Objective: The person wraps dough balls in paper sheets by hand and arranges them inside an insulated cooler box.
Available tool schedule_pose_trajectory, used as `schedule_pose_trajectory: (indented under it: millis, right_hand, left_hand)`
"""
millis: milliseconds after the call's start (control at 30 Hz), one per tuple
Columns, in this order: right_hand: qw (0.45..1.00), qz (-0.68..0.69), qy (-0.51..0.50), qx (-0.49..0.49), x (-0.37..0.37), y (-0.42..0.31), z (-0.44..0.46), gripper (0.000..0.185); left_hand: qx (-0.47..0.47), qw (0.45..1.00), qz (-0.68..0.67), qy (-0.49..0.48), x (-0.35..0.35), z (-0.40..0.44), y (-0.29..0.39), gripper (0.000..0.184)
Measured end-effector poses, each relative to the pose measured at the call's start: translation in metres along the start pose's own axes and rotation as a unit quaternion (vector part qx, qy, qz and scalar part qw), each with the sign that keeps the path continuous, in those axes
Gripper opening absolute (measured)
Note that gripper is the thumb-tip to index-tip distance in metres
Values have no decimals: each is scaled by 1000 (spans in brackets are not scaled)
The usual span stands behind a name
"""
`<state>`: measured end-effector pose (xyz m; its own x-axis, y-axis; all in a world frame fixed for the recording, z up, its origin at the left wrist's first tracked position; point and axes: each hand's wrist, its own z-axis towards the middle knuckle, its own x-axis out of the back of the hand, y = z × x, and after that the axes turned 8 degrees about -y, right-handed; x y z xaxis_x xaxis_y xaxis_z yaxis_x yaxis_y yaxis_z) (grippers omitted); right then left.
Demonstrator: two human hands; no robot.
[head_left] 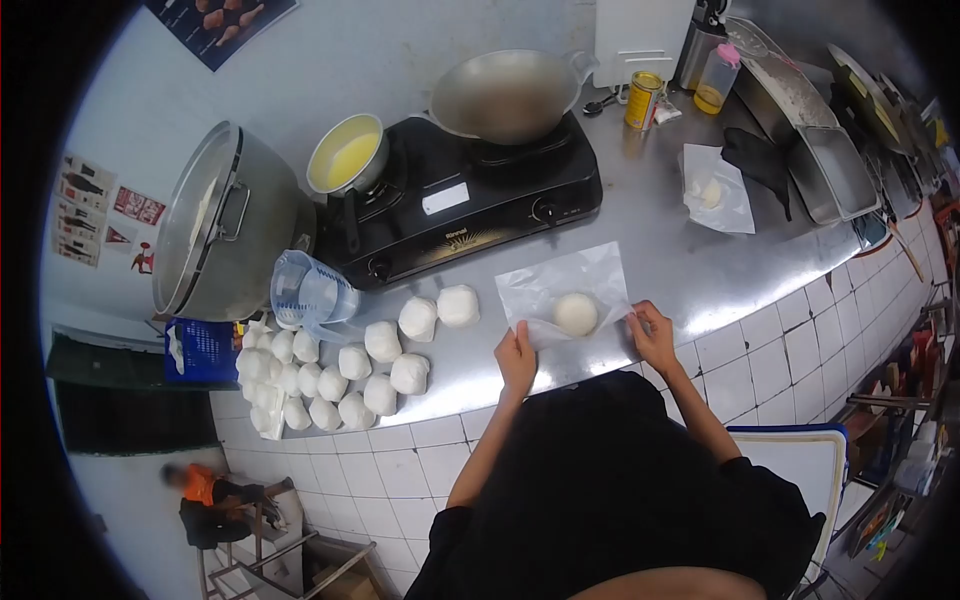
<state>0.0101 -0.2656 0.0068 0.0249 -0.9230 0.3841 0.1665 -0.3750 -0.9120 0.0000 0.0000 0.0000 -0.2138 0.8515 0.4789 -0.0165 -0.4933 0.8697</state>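
A translucent white sheet of wrapping paper [520,290] lies on the steel counter in front of me, with a pale, round dough ball [575,314] on its near half. My left hand [516,360] pinches the sheet's near left corner. At the near right corner, my right hand [653,335] grips the edge between thumb and fingers. To the left sit several wrapped white balls [382,341], grouped along the counter. Farther right, a second paper sheet [735,205] carries a smaller pale lump [711,193].
A black two-burner stove [470,215] holds a wok [505,98] and a small pan of yellow liquid [352,160]. Left are a large pot [265,195] and a clear plastic jug [318,290]. A yellow can [642,100] and steel tray [835,175] stand right. Someone in orange [200,485] sits lower left.
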Motion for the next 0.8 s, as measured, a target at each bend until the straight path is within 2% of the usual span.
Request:
schedule_pose_trajectory:
  millis: [67,167,267,367,467,567,667,800]
  right_hand:
    - [997,64,13,-51,-8,0,3,14]
    - [991,-36,85,-99,-11,2,7,9]
    - [989,-54,97,-97,-15,12,7,12]
    - [985,144,88,-35,-24,24,4,19]
    - [987,106,123,12,-30,-14,18,27]
    - [987,53,103,-114,-24,-16,30,29]
    - [987,-37,119,-99,-32,0,39,29]
    - [988,-99,87,-86,-32,11,44,27]
  left_hand:
    - [8,999,-26,32,-2,3,4,39]
    - [48,997,2,62,-6,6,11,40]
    - [47,996,-5,72,-10,11,6,40]
    - [36,995,-24,87,-8,15,23,39]
    - [49,996,-21,72,-7,16,14,38]
    - [67,994,15,90,-7,18,8,39]
    - [64,991,74,96,-4,22,0,40]
    - [109,984,139,28,8,33,2,43]
